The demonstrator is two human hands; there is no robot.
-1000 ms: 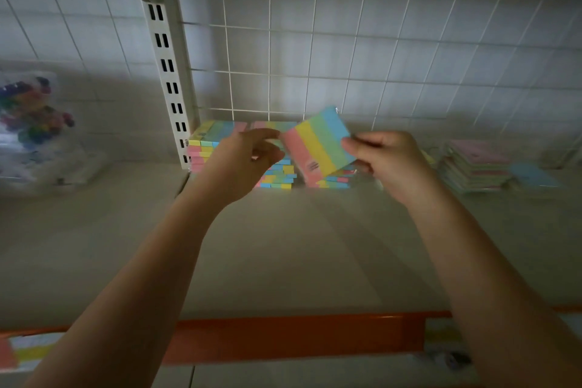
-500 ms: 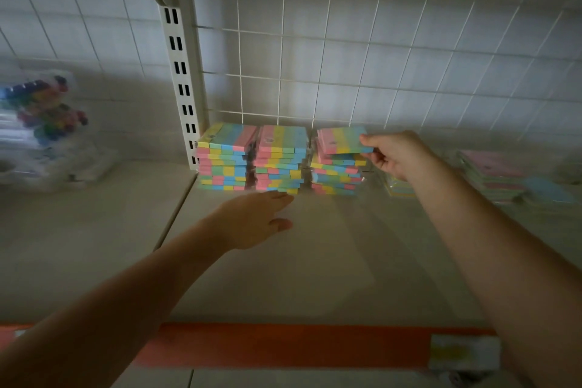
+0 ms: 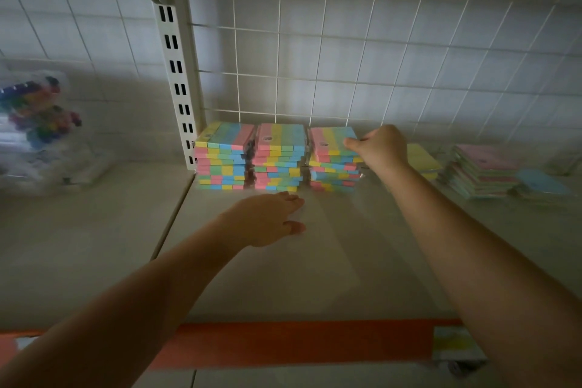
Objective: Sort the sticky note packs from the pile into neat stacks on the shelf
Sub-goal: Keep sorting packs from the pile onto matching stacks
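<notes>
- Now my right hand (image 3: pixel 382 146) pinches the top pack (image 3: pixel 330 141) on the right stack (image 3: pixel 334 167), fingers curled at its right edge
- My left hand (image 3: pixel 267 219) hovers over the shelf (image 3: pixel 315 268) just before the middle stack (image 3: pixel 278 157), fingers relaxed, holding nothing
- Left stack (image 3: pixel 222 156) sits beside the upright (image 3: pixel 178 82)
- Pile (image 3: pixel 483 170) lies well apart to the right, near a yellow pack (image 3: pixel 422 159)

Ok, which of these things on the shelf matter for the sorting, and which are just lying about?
In the job:
- three stacks of striped pastel sticky note packs
- top pack, pinched by right hand
- pile of pastel packs

Lying about:
- clear bag of coloured bits
- orange shelf edge strip
</notes>
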